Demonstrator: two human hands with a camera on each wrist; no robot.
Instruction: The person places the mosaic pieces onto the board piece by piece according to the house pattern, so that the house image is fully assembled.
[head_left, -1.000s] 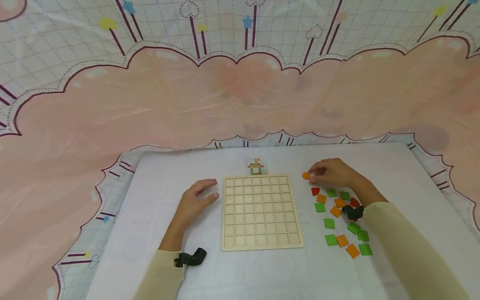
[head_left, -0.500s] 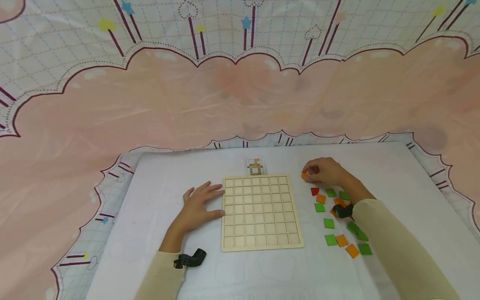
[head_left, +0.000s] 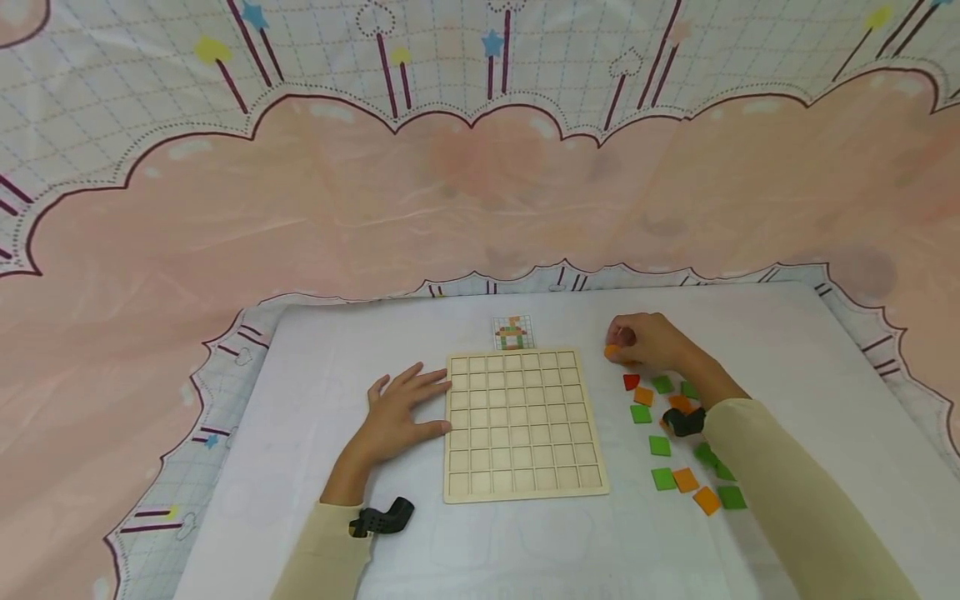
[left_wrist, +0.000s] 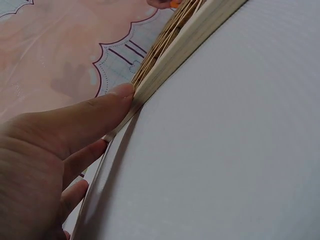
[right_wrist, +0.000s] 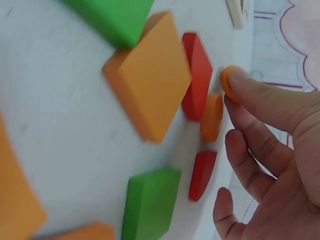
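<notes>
My right hand (head_left: 648, 340) pinches a small orange disc (head_left: 611, 352) between thumb and forefinger, to the right of the wooden grid board (head_left: 517, 353). In the right wrist view the held disc (right_wrist: 227, 82) stands near the fingertips, the other fingers loosely bent. My left hand (head_left: 393, 417) lies spread, thumb and fingertips at the board's left edge. In the left wrist view the thumb (left_wrist: 110, 102) touches the board's side wall (left_wrist: 185, 45). Close below the right hand lie a red piece (head_left: 632, 382) and an orange tile (head_left: 643, 397). All visible cells of the board hold nothing.
Several green tiles (head_left: 660, 446) and orange tiles (head_left: 686, 480) lie scattered right of the board, some under the right forearm. Another orange disc (right_wrist: 212, 117) shows in the right wrist view. A small printed pattern card (head_left: 513, 332) lies behind the board.
My left hand has moved right and spread its fingers against the board's edge. The right hand's fingers have closed round the orange disc and shifted slightly left.
</notes>
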